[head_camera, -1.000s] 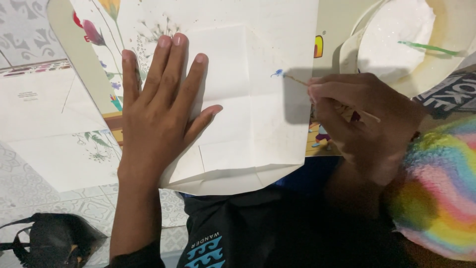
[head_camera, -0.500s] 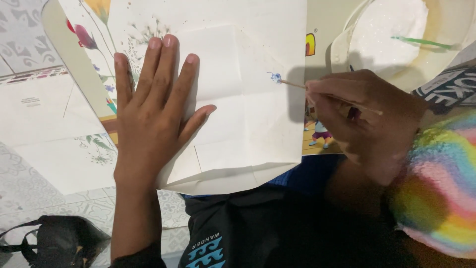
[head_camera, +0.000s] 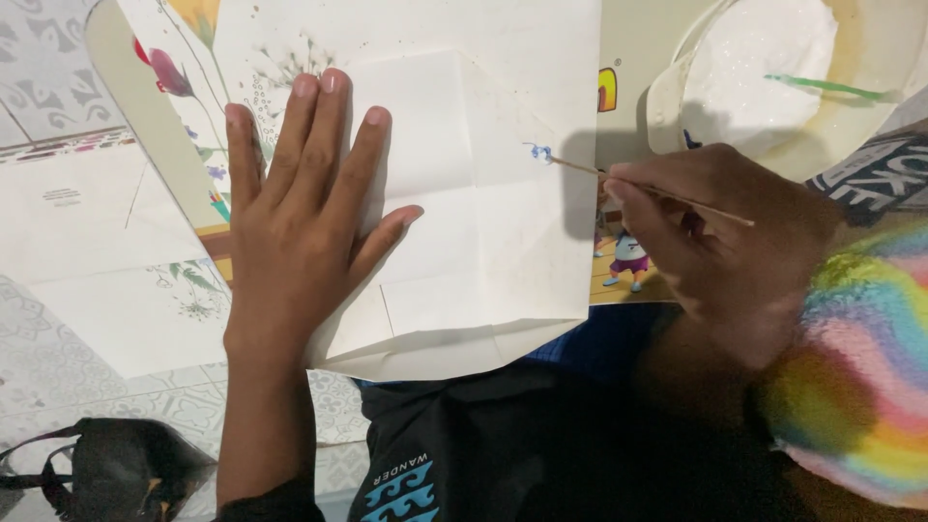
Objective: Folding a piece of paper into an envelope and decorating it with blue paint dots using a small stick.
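My left hand (head_camera: 304, 208) lies flat, fingers spread, on a creased white sheet of paper (head_camera: 483, 193) resting on my lap. My right hand (head_camera: 720, 237) pinches a thin wooden stick (head_camera: 638, 184) like a brush. The stick's tip touches the paper at a small blue mark (head_camera: 538, 152) near the sheet's right edge. Under the paper lies a colourful board with flower and cartoon pictures (head_camera: 164, 106).
A white bowl or plate (head_camera: 870, 126) with a green paint streak sits at the upper right. A rainbow-coloured fluffy thing (head_camera: 860, 367) is at the right. More white sheets (head_camera: 87, 251) lie on the patterned tile floor; a black bag (head_camera: 106, 474) sits bottom left.
The view has shifted slightly. My right hand with the stick stays at the blue mark, making small strokes. My left hand keeps pressing the paper.
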